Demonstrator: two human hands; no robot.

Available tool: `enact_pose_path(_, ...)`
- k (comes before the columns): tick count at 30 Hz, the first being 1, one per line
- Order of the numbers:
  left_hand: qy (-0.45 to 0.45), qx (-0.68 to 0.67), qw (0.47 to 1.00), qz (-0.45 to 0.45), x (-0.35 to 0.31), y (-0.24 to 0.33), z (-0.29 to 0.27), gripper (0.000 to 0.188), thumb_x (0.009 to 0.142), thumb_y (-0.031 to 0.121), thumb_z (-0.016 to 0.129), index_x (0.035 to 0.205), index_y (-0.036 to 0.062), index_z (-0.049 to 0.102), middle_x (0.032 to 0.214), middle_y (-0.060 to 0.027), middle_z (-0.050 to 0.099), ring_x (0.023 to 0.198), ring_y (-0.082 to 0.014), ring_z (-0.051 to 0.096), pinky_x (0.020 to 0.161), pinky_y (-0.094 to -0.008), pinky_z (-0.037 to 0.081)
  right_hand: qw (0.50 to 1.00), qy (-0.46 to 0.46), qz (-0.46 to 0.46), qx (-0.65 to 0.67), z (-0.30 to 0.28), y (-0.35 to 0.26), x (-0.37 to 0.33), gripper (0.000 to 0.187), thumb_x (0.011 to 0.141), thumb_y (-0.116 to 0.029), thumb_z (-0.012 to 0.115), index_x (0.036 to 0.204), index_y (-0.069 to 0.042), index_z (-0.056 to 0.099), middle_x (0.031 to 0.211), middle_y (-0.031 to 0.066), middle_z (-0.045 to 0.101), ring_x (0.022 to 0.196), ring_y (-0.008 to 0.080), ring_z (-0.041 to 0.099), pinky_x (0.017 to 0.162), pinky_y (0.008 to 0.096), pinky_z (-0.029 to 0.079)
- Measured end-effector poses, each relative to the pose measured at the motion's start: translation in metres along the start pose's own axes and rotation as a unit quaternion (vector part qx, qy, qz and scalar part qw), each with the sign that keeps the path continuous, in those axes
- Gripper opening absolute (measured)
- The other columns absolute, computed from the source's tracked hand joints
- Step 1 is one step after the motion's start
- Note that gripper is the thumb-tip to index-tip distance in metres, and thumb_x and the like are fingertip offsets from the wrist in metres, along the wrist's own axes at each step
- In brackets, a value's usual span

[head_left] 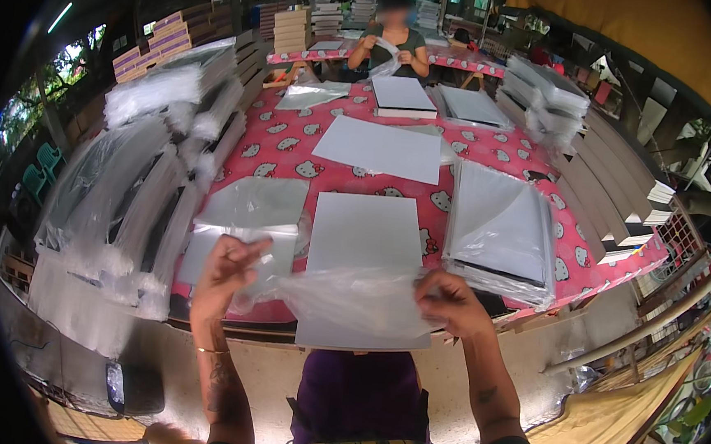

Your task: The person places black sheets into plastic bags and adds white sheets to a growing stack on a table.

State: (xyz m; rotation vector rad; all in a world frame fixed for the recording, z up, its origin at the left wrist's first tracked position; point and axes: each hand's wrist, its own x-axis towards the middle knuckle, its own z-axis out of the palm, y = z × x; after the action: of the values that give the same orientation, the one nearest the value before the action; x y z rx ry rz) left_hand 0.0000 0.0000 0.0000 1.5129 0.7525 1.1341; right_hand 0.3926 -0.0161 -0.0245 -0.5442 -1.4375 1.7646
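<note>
Right hand (pixel 451 305) curled, pinching 1 sleeve (pixel 350 294) across the front board (pixel 363 231) at the table (pixel 288 149) edge; left hand (pixel 228 272) half-curled, blurred, can't tell if gripping. Front board not yet bagged; right pile (pixel 504 224) looks bagged; back board (pixel 381 148) bare.

Bare pink tablecloth (pixel 282 145) leaves open room between the tall wrapped stacks (pixel 106 192) on the left and the tilted white sheet (pixel 384 150). On the right, a bagged pile (pixel 502 228) leaves only a narrow gap beside the front white board (pixel 363 232), whose near part is crossed by the plastic bag (pixel 359 295) between the left hand (pixel 228 275) and right hand (pixel 454 303).
</note>
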Motion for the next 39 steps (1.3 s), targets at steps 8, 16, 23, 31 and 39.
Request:
enact_pose_path(8,-0.012,0.506,0.862,0.018,0.054,0.006,0.107,0.007,0.073,-0.001,0.058,0.068,-0.0011,0.062,0.121,-0.0181,0.054,0.102,-0.0347,0.057,0.084,-0.0435,0.048,0.667,0.124,0.05,-0.733,0.051,-0.047,0.031,0.038,0.09,-0.036,0.054,0.089,-0.001,0.067,0.112,0.0223,0.052,0.093,0.0351,0.063,0.083,0.0454,0.051)
enact_pose_path(16,0.172,0.566,0.752,0.29,0.045,0.05,0.09,0.056,0.077,0.024,0.068,0.125,0.0008,0.051,0.118,-0.0204,0.054,0.106,-0.0362,0.053,0.092,-0.0487,0.041,0.59,0.438,-0.134,-0.665,0.031,-0.081,-0.005,0.02,0.083,-0.016,0.059,0.086,0.001,0.067,0.114,0.0184,0.054,0.076,0.0381,0.062,0.066,0.0437,0.05)
enact_pose_path(23,-0.132,0.303,0.926,0.185,0.017,0.054,0.043,0.034,0.079,0.021,0.069,0.102,-0.0034,0.06,0.121,-0.0185,0.052,0.118,-0.0338,0.047,0.099,-0.0445,0.038,0.922,-0.044,-0.055,-0.38,-0.022,-0.028,-0.047,0.026,0.085,-0.027,0.063,0.082,-0.002,0.068,0.111,0.0191,0.052,0.079,0.0372,0.062,0.072,0.0487,0.048)
enact_pose_path(31,-0.192,0.068,0.978,0.053,-0.005,0.025,0.091,0.019,0.093,0.016,0.057,0.102,-0.0001,0.051,0.07,-0.0077,0.058,0.074,-0.0192,0.063,0.071,-0.0339,0.052,0.999,-0.009,0.008,-0.037,-0.011,-0.03,-0.051,0.04,0.088,-0.018,0.063,0.12,0.002,0.05,0.104,0.0106,0.063,0.092,0.0181,0.062,0.077,0.0304,0.05)
enact_pose_path(39,-0.521,0.119,0.843,-0.061,-0.009,-0.021,0.085,0.041,0.09,0.042,0.059,0.109,0.0067,0.063,0.08,-0.0044,0.064,0.075,-0.0141,0.059,0.067,-0.0299,0.048,0.93,0.253,-0.055,0.263,0.031,-0.011,-0.039,0.029,0.089,-0.032,0.061,0.107,-0.009,0.065,0.087,0.0097,0.067,0.072,0.0199,0.064,0.072,0.0357,0.055)
